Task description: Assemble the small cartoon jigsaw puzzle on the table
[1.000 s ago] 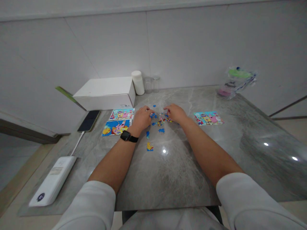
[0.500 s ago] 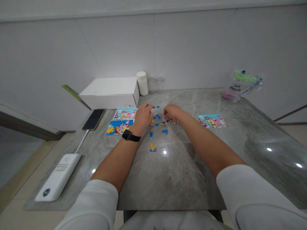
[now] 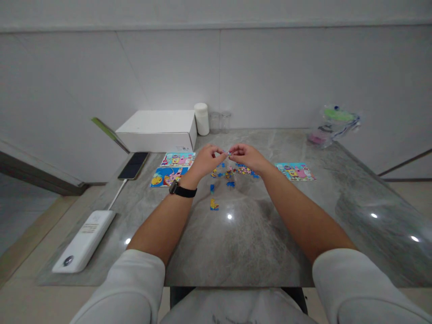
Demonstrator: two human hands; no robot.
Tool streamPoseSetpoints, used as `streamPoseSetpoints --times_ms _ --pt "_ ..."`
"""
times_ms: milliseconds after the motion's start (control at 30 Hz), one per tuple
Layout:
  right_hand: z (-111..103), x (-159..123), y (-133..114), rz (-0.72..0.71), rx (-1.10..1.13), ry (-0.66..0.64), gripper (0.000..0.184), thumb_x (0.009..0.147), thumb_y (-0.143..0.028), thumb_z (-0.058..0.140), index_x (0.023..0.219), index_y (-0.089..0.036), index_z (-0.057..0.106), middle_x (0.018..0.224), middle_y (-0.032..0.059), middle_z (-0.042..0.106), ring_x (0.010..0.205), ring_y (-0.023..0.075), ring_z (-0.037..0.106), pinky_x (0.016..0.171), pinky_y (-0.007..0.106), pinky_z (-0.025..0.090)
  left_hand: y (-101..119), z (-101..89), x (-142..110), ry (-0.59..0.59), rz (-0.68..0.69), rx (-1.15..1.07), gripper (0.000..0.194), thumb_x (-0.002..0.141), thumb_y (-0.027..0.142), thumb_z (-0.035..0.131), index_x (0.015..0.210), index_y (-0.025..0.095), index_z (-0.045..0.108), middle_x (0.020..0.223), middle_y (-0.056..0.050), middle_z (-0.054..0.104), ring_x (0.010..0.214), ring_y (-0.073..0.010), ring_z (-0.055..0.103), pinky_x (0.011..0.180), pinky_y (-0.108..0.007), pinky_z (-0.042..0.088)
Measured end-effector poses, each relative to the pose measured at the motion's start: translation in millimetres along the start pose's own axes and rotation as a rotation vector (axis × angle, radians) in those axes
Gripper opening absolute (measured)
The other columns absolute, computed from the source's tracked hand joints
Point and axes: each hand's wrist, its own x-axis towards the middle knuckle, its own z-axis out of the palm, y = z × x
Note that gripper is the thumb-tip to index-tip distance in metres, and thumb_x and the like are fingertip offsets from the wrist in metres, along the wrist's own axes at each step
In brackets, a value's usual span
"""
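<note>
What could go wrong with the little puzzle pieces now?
The small piece pinched between the left hand and right hand could slip and drop back among the others. The loose pile sits right under the right hand, so a wrist might brush some pieces away. The yellow piece lies near the left arm, which could nudge it out of place.

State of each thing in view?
Left hand: fingertips closed on small bluish jigsaw piece
Right hand: fingertips closed on it
Colourful jigsaw pieces: scattered
Black rectangular phone: flat, screen dark
White rectangular power bank: cabled to phone
White cardboard box: closed
White cylindrical bottle: upright, capped
Two clear glasses: standing
Clear plastic bag: crumpled
Three colourful rectangular cards: flat
</note>
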Motion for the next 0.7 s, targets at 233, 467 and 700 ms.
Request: streamPoseSetpoints --times_ms 233,467,700 --pt "2.7 -42.1 -26.5 -0.046 0.025 0.02 0.032 0.077 -0.026 0.083 0.105 -0.019 0.07 0.088 0.0019 0.075 0.082 0.0155 0.07 0.077 0.028 0.057 28.0 -4.8 -21.2 0.022 0.025 -0.039 0.019 0.095 0.038 0.072 0.094 0.02 0.077 0.098 -0.003 0.07 0.085 -0.0166 0.063 0.081 -0.031 0.051" --pt "6.3 -73.1 -31.6 -0.083 -0.117 -0.063 0.035 0.08 -0.025 0.078 0.114 -0.022 0.069 0.089 0.0016 0.077 0.082 0.0166 0.072 0.075 0.027 0.056 32.7 -8.0 -53.3 -0.092 0.036 -0.095 0.016 0.091 0.035 0.071 0.097 0.022 0.079 0.101 -0.002 0.072 0.082 -0.0155 0.063 0.078 -0.029 0.052" --pt "0.0 -81.9 -43.6 -0.102 -0.395 -0.142 0.039 0.084 -0.02 0.071 0.123 -0.021 0.068 0.091 0.0014 0.079 0.077 0.0153 0.071 0.07 0.025 0.051 39.6 -5.5 -66.5 -0.176 0.014 -0.113 0.018 0.091 0.035 0.072 0.101 0.023 0.079 0.104 -0.003 0.074 0.083 -0.0163 0.064 0.078 -0.03 0.054"
